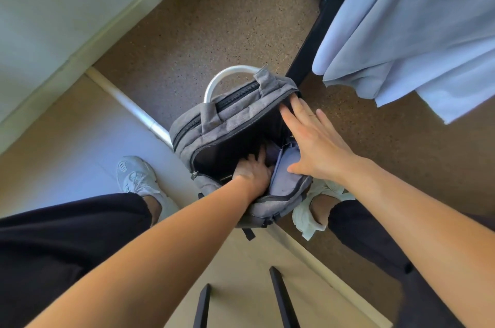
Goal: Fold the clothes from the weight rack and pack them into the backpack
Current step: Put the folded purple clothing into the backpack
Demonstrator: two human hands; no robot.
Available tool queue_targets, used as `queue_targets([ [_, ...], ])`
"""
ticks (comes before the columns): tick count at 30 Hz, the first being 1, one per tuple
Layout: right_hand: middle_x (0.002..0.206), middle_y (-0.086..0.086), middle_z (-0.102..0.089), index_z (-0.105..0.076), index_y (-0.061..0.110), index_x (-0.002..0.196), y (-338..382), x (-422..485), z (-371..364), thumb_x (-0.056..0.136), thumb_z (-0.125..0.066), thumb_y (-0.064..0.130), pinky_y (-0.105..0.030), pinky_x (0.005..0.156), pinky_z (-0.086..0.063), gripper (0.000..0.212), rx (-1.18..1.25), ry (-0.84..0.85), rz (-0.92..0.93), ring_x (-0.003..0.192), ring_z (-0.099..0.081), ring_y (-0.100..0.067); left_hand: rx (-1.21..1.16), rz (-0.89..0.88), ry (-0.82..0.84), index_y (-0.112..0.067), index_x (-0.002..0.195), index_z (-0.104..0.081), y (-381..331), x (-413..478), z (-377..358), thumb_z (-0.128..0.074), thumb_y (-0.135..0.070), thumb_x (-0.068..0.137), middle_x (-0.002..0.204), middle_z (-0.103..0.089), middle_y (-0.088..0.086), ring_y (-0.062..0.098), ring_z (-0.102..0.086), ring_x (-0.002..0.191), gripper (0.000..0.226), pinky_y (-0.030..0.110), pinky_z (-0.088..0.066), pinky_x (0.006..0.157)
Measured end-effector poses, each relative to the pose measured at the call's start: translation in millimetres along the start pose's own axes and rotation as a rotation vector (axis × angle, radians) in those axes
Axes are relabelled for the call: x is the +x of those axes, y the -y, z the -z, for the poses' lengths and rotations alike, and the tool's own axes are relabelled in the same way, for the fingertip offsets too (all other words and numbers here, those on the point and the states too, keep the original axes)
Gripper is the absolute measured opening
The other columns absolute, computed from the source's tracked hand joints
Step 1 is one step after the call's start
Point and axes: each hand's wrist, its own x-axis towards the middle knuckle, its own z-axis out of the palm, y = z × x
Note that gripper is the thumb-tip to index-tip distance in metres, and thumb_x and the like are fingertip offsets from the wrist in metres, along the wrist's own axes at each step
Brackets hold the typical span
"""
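We are packing: our left hand is pushing into the open backpack at centre, fingers buried by blue cloth, grip unclear. Our right hand, fingers straight, is spreading its mouth. Next, likely, the pale garment hanging at two o'clock needs folding.

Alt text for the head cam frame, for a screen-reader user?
Seen from above, a person's left hand reaches into an open grey backpack on the floor, next to bluish fabric, while the right hand is spread open over its opening. A light blue garment hangs at upper right.
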Motion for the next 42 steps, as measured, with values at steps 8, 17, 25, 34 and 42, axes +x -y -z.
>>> queue_targets([
  [8,0.168,-0.002,0.019,0.002,0.021,0.161,2,2,-4,0.071,-0.09,0.031,-0.045,0.125,-0.007,0.129,0.054,-0.019,0.002,0.156,0.01,-0.022,-0.552,-0.093,-0.14,-0.026,0.161,-0.027,19,3,-6,-0.055,-0.028,0.102,0.174,0.004,-0.003,0.042,-0.025,0.153,0.065,0.053,-0.038,0.117],
  [17,0.169,-0.003,0.014,-0.001,0.022,0.161,-5,7,-7,0.07,-0.091,0.029,-0.046,0.124,-0.012,0.128,0.085,-0.03,0.021,0.157,0.005,-0.023,-0.557,-0.057,0.003,-0.037,0.158,-0.034,14,26,1,-0.052,-0.033,0.104,0.174,-0.001,0.0,0.038,-0.029,0.151,0.057,0.049,-0.037,0.118],
  [25,0.166,0.0,-0.019,-0.029,0.023,0.156,0,-1,16,0.087,-0.077,0.026,-0.046,0.107,-0.046,0.084,0.242,-0.093,0.005,0.142,-0.04,-0.028,-0.583,-0.103,-0.468,-0.032,0.114,-0.071,34,-71,50,-0.05,-0.019,0.095,0.111,-0.074,-0.005,0.021,-0.068,0.099,0.031,0.042,-0.056,0.082],
  [34,0.124,0.013,-0.063,-0.061,0.036,0.131,4,-21,38,0.073,-0.077,0.064,-0.044,0.103,-0.034,0.066,0.237,0.358,0.121,0.119,-0.051,-0.013,-0.414,0.203,-1.119,-0.02,0.143,-0.049,72,-131,85,-0.079,-0.03,0.078,0.134,-0.052,0.01,0.034,-0.049,0.117,0.073,0.047,-0.047,0.094],
  [42,0.064,-0.008,-0.052,-0.057,0.011,0.065,-4,-25,38,0.091,-0.071,0.033,-0.034,0.058,-0.039,0.037,0.171,0.285,0.179,0.058,-0.05,-0.025,-0.335,0.389,-0.731,-0.03,0.154,-0.032,97,-112,85,-0.067,-0.023,0.09,0.134,-0.06,0.008,0.034,-0.051,0.124,0.073,0.049,-0.036,0.098],
])
